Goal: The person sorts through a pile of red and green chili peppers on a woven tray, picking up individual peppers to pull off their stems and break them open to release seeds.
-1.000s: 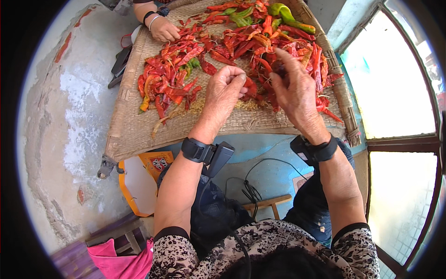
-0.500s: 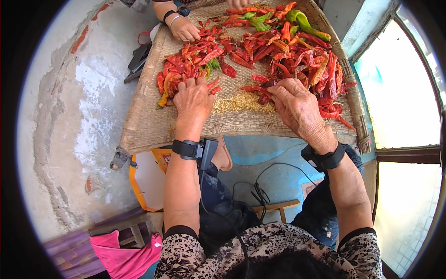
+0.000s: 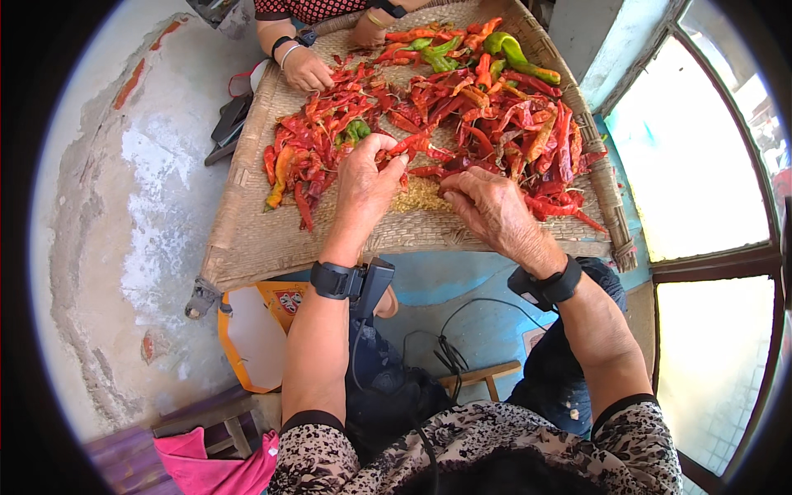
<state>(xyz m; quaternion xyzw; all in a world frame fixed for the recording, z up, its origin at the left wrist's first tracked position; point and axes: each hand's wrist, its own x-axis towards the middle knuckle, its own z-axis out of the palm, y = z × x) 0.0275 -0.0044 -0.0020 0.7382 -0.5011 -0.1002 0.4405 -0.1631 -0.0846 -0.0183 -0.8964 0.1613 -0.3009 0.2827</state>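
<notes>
A woven tray [image 3: 247,235] carries loose heaps of red chili peppers [image 3: 528,124], mostly dried and wrinkled. Over the middle of it, my left hand [image 3: 369,183] pinches a red chili pepper [image 3: 410,145] between thumb and fingers. My right hand [image 3: 492,206] is just to its right, fingertips pressed together beside the right-hand heap; whatever they hold is hidden. Yellow seeds [image 3: 418,196] lie spread between my two hands. Several green peppers [image 3: 516,56] rest among the red ones at the far side.
Across the tray, another person's hand [image 3: 307,69] touches the left heap, and their other hand [image 3: 369,30] is at the far edge. An orange-and-white container [image 3: 252,330] stands below the tray's left corner. A black cable [image 3: 452,356] trails over the floor near a wooden stool [image 3: 483,375].
My left hand has left the left heap and moved right, now with a red chili pepper. My right hand has dropped slightly toward me. The view has shifted a little.
</notes>
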